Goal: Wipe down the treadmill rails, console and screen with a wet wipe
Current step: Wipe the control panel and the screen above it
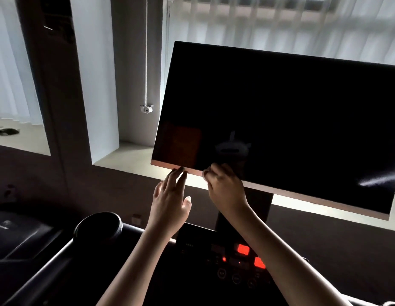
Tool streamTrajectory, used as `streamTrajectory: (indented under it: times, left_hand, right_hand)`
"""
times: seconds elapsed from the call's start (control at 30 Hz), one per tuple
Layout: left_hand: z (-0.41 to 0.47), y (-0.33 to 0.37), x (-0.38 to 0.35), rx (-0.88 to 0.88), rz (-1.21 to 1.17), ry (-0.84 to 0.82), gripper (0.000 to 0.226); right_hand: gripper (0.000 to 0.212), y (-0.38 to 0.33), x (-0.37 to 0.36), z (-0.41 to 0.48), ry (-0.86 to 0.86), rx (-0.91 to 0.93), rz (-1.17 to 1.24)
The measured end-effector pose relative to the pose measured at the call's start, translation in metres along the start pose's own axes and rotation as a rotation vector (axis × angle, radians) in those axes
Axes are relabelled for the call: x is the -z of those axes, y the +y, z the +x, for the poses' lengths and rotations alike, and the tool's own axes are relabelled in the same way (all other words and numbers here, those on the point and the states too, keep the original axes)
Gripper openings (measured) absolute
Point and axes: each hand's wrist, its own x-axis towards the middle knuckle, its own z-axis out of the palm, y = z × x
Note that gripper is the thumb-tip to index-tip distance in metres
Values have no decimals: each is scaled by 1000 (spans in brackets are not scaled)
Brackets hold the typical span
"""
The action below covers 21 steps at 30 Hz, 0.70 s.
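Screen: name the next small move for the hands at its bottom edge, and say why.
Probably slide the right hand rightward along the copper bezel while the left hand steadies the corner. The right hand's fingers are curled at the bezel's left part, and most of the strip lies beyond it. The left fingers rest straight on it. Whether the right hand holds anything is hidden.

A dim exercise room — treadmill console with red lights, big dark screen, sheer-curtained window behind

single head cam, wide-angle, aimed forward and slightly down; close on screen centre-right, console at bottom, window behind.
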Motion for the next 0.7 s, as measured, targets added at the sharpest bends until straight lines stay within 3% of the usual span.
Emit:
streamTrajectory:
  times: [0.27,0.7]
  left_hand:
    - [9,-19,14,326,-107,5,71]
    - [12,-45,29,386,-457,62,61]
  right_hand:
    - [22,-9,-14,7,59,53,-29]
    - [25,-38,-27,19,59,26,-88]
